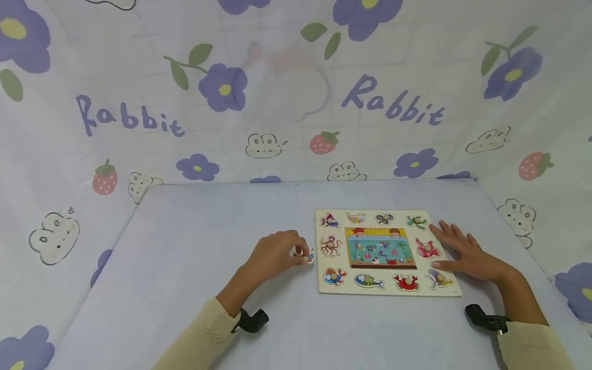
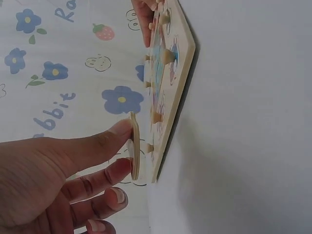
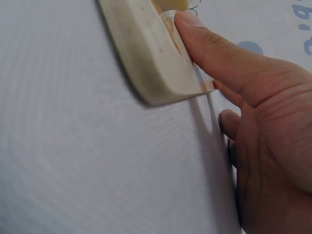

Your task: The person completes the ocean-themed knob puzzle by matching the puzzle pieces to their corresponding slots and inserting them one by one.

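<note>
My left hand (image 1: 277,253) pinches a small wooden puzzle piece (image 1: 311,256) just off the left edge of the puzzle board (image 1: 388,289). From the left wrist view, the piece (image 2: 136,156) is seen edge-on between thumb and index finger, its printed face hidden. Sea-animal pieces with round knobs sit around the board, among them an octopus (image 1: 330,246), a red crab (image 1: 406,282) and a pink starfish (image 1: 427,248). On the board's right side rests my right hand (image 1: 472,257), fingers extended and spread, its thumb (image 3: 214,46) on the board near the lower right corner.
A yellowish shape (image 1: 355,218) in the board's top row shows no clear knob. An aquarium picture (image 1: 381,249) fills the middle. The board lies flat on a white-covered table (image 1: 208,231), with a patterned curtain (image 1: 287,103) behind and at the sides.
</note>
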`<act>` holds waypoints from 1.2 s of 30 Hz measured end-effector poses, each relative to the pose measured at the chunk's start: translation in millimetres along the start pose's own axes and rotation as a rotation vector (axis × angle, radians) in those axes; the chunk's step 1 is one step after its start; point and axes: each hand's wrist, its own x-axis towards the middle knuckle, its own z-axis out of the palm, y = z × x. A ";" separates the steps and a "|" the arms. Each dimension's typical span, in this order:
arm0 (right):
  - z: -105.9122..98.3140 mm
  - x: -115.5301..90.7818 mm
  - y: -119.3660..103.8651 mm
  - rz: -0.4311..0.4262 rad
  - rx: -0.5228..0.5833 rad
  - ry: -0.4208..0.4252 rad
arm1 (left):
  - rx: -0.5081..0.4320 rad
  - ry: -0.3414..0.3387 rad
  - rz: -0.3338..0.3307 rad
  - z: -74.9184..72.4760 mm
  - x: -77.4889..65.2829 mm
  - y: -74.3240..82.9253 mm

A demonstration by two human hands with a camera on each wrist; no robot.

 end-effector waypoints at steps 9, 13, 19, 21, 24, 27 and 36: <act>0.4 0.6 3.1 0.010 -0.013 0.005 | 0.027 -0.008 -0.002 -1.6 30.4 4.4; 0.7 0.7 2.0 0.014 -0.019 0.005 | 0.030 0.004 -0.008 1.4 46.2 5.7; -0.1 4.7 -0.3 0.006 -0.014 0.011 | 0.027 0.019 -0.004 2.0 72.4 13.6; 0.3 5.5 -0.1 0.006 -0.012 0.010 | 0.012 0.013 -0.007 2.4 80.7 17.1; 1.4 5.5 1.9 0.008 -0.015 0.010 | -0.007 0.006 -0.003 2.5 93.2 23.1; 1.8 4.5 4.0 0.010 -0.018 0.014 | -0.002 -0.001 0.006 3.2 106.2 27.9; 0.9 -0.4 3.6 0.008 -0.009 0.027 | 0.027 -0.021 -0.004 17.0 140.7 30.1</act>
